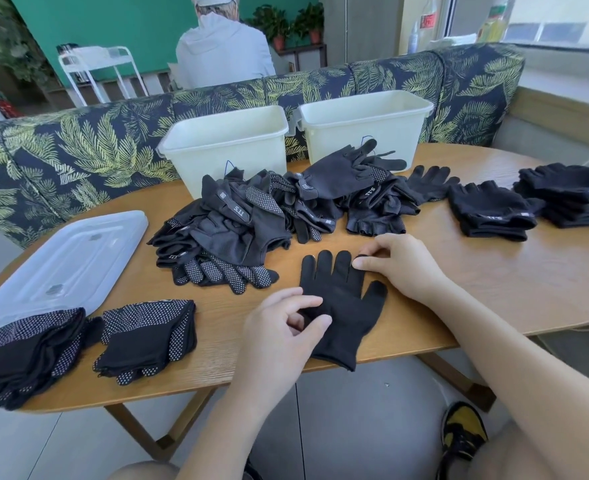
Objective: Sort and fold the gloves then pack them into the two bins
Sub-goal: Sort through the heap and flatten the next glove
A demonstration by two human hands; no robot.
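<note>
Near the front edge of the table (424, 323), in the head view, one plain black glove (341, 299) lies flat. Its long axis runs from the cuff, which overhangs that edge, to the fingers pointing toward the far edge and the two bins (227, 140). The left hand (279, 327) pinches the glove's left side near the cuff. The right hand (400, 265), fingers curled, pinches the fingertip end, so I judge it the nearer hand for folding the fingers back toward the cuff.

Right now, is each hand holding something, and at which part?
Both hold the plain black glove lying flat on the table. The right hand pinches a fingertip of it; the left hand pinches its palm edge.
</note>
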